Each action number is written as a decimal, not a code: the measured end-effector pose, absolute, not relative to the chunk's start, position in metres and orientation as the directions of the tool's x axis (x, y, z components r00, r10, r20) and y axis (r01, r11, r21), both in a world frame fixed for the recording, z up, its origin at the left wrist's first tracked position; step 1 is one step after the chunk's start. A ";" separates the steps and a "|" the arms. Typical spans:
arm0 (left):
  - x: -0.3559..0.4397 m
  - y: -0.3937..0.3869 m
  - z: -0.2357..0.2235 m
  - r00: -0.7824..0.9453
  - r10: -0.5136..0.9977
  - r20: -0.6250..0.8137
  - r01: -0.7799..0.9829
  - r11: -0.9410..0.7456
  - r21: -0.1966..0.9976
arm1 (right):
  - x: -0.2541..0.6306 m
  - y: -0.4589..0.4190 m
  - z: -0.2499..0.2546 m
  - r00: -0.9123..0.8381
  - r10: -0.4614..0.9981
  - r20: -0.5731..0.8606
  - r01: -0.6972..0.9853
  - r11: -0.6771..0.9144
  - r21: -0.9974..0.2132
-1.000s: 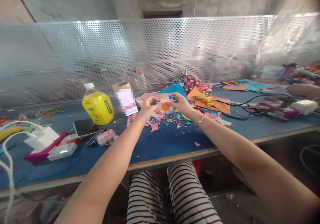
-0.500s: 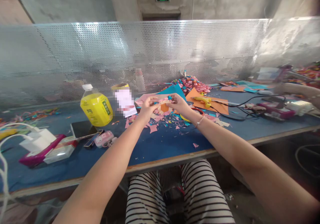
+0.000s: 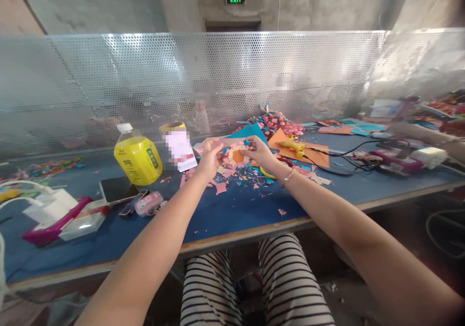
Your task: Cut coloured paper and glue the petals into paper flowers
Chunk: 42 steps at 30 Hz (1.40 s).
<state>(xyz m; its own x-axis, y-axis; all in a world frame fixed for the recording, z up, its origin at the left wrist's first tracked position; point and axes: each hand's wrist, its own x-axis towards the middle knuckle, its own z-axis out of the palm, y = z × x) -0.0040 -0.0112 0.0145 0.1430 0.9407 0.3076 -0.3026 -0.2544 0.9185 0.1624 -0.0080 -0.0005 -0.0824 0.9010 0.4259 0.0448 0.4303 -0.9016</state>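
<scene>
Between my hands is a small paper flower point(image 3: 238, 156) with an orange middle, a pale scalloped ring and blue and pink bits round its edge. My left hand point(image 3: 212, 157) grips its left side, fingers bent. On the opposite side, the thumb and fingers of my right hand point(image 3: 257, 150) pinch the rim near a blue piece. Pink paper scraps point(image 3: 221, 187) lie scattered under the flower. Beside my right wrist are scissors with red and yellow handles point(image 3: 268, 173), partly covered by the hand. A blue paper sheet point(image 3: 250, 131) lies just behind.
A yellow glue gun point(image 3: 293, 148) rests on orange paper point(image 3: 319, 157) at right, its cord trailing. Behind is a pile of pink paper pieces point(image 3: 279, 122). Leftward stand a yellow drink bottle point(image 3: 138, 157), a phone point(image 3: 118, 190) and a power strip point(image 3: 39, 234). A co-worker's arm point(image 3: 421, 133) shows far right.
My left hand has shifted its hold at the flower's left edge, and its fingers look more raised. More of the orange middle and pale ring now shows. My right hand keeps its pinch.
</scene>
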 end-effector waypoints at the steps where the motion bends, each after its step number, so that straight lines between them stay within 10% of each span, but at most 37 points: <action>1: -0.005 -0.010 0.015 0.141 0.945 0.296 -0.302 -0.244 0.921 | 0.162 -0.008 -0.001 -0.083 0.901 0.426 0.043 0.431 -0.901; 7: -0.013 0.000 0.014 0.020 0.940 0.341 -0.138 -0.336 0.932 | 0.164 -0.009 0.001 -0.085 0.914 0.397 0.016 0.399 -0.917; 13: -0.032 0.010 0.009 -0.060 0.902 0.427 0.566 -0.322 0.759 | 0.170 -0.007 0.000 -0.203 0.916 0.346 -0.070 0.339 -0.938; 18: -0.044 0.012 0.011 0.055 0.878 0.476 0.822 -0.311 0.477 | 0.181 0.000 -0.005 -0.195 0.819 0.539 0.508 0.554 -0.659; 21: -0.048 0.006 0.024 0.010 0.819 0.574 0.825 -0.331 0.458 | 0.200 0.008 0.003 -0.044 0.670 0.741 0.659 0.577 -0.482; 27: -0.024 -0.046 0.066 0.348 0.716 0.605 0.609 -0.664 0.435 | 0.219 0.009 0.018 0.179 0.683 0.708 0.551 0.527 -0.648; 35: 0.025 -0.141 0.066 0.757 0.624 0.193 0.465 -0.722 0.513 | 0.179 -0.091 0.032 -0.516 0.469 0.717 0.131 0.870 -0.475; 42: -0.009 -0.191 0.079 0.922 0.359 -0.143 0.368 -0.701 0.611 | 0.194 -0.175 0.013 -0.798 0.289 0.528 0.297 0.952 -0.072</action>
<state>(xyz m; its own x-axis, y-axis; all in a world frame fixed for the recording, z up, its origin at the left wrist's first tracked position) -0.0091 -0.1909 0.0786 0.9223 0.3589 -0.1434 0.3678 -0.7008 0.6112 0.1937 -0.1752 0.0131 -0.7984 0.2891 0.5282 0.2972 0.9521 -0.0719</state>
